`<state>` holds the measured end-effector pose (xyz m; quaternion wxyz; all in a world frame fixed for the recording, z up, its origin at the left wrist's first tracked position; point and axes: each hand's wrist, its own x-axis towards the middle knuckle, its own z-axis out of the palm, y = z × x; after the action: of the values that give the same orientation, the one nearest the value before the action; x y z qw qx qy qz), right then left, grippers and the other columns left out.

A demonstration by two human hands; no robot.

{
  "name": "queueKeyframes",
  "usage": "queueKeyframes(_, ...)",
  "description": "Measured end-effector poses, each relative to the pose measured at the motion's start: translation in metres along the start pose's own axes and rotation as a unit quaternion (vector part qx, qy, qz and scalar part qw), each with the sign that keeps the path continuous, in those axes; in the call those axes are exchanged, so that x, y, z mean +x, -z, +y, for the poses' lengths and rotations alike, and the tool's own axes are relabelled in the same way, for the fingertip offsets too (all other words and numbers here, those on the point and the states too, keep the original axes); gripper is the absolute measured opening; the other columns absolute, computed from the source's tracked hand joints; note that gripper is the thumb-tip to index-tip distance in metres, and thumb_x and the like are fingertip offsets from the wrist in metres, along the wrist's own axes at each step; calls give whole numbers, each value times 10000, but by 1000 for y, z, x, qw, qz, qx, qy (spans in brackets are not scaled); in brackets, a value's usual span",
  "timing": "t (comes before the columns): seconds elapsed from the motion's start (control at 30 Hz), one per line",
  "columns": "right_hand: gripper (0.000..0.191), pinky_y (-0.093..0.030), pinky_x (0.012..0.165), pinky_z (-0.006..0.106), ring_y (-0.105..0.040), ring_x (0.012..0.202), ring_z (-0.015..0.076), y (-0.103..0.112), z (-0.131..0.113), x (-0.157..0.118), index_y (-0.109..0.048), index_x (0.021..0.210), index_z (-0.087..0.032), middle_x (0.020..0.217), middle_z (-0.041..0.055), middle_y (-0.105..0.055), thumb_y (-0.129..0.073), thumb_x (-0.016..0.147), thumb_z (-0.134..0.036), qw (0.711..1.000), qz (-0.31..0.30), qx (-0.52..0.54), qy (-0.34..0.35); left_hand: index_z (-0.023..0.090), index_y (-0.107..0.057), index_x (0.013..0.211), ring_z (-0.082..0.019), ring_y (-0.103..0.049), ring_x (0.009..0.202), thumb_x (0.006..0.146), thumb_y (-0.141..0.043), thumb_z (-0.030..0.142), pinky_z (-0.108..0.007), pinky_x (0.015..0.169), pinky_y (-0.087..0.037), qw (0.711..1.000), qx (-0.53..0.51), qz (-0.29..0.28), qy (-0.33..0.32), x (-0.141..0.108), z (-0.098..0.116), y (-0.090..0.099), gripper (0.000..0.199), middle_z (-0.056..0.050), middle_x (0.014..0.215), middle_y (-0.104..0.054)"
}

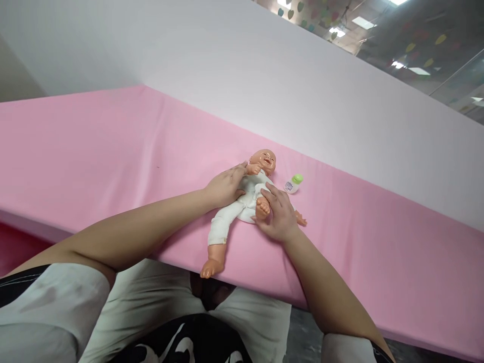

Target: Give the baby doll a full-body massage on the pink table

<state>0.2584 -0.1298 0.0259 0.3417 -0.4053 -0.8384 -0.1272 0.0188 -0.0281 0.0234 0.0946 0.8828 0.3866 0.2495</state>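
A baby doll [247,197] in a white outfit lies on its back on the pink padded surface, its smiling head pointing away from me. My left hand [226,187] rests along one side of the doll, fingers extended by its raised arm and thumb on its belly. The fingers of my right hand [279,212] curl around the doll's other leg, which is bent up with the bare foot [262,207] facing me. The straight leg [218,237] reaches towards the near edge. Beyond my right hand lies a small bottle [293,184] with a green cap and a printed label.
Pink padding [397,242] covers the long surface, which meets a white wall [302,101] at the back. Above the wall, a glass panel [427,45] carries coloured heart shapes. My lap [159,297] is just below the near edge.
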Motion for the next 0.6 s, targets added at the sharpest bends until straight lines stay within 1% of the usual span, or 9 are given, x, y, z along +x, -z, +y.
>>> queueKeyframes(0.07, 824, -512, 1101, 628, -581, 1371, 403, 0, -1, 0, -485, 1549, -214, 1582, 213, -536, -764, 869, -587, 1000, -16, 19, -6, 148, -122, 1696, -228, -282, 1644, 938, -561, 224, -383, 1298, -353, 1000, -4, -9, -18, 1, -1, -1, 880, -139, 1781, -262)
queueKeyframes(0.13, 829, -502, 1098, 625, -596, 1354, 400, 0, 0, -1, -489, 1557, -223, 1594, 211, -534, -716, 888, -657, 999, -11, 33, -1, 152, -106, 1710, -231, -220, 1664, 972, -520, 247, -391, 1329, -286, 999, 11, -31, -37, 2, -4, -3, 852, -124, 1796, -221)
queueKeyframes(0.23, 739, -506, 1079, 595, -636, 1275, 374, -3, 2, -2, -533, 1533, -244, 1589, 184, -557, -677, 922, -635, 999, -1, 34, -7, 186, -165, 1727, -269, -156, 1678, 1037, -432, 306, -438, 1356, -188, 995, 49, -72, -53, 4, -9, -6, 750, -85, 1807, -192)
queueKeyframes(0.33, 702, -504, 1064, 582, -615, 1232, 366, -6, 1, -2, -592, 1488, -255, 1570, 151, -587, -708, 896, -614, 999, 10, 25, -22, 264, -236, 1729, -335, -149, 1672, 1056, -415, 362, -492, 1345, -172, 991, 76, -91, -59, 5, -11, -7, 703, -34, 1803, -221)
queueKeyframes(0.43, 676, -488, 1075, 588, -588, 1216, 373, -8, 2, -1, -656, 1421, -260, 1511, 123, -642, -745, 850, -610, 999, 22, 14, -33, 307, -320, 1707, -390, -149, 1661, 1039, -457, 373, -539, 1330, -159, 988, 88, -102, -73, 6, -10, -5, 685, -20, 1795, -251)
queueKeyframes(0.5, 653, -477, 1094, 595, -582, 1243, 377, -10, 4, 0, -667, 1407, -245, 1492, 124, -654, -734, 857, -590, 999, 22, 21, -41, 325, -334, 1702, -400, -155, 1657, 1033, -463, 366, -556, 1324, -149, 987, 89, -106, -80, 7, -10, -4, 683, -16, 1790, -266)
queueKeyframes(0.6, 604, -479, 1109, 603, -595, 1281, 364, -14, 10, 0, -631, 1435, -204, 1455, 155, -668, -647, 933, -540, 996, 34, 59, -59, 343, -323, 1704, -382, -169, 1656, 1044, -429, 384, -551, 1329, -133, 987, 85, -109, -82, 8, -12, -6, 670, 1, 1786, -279)
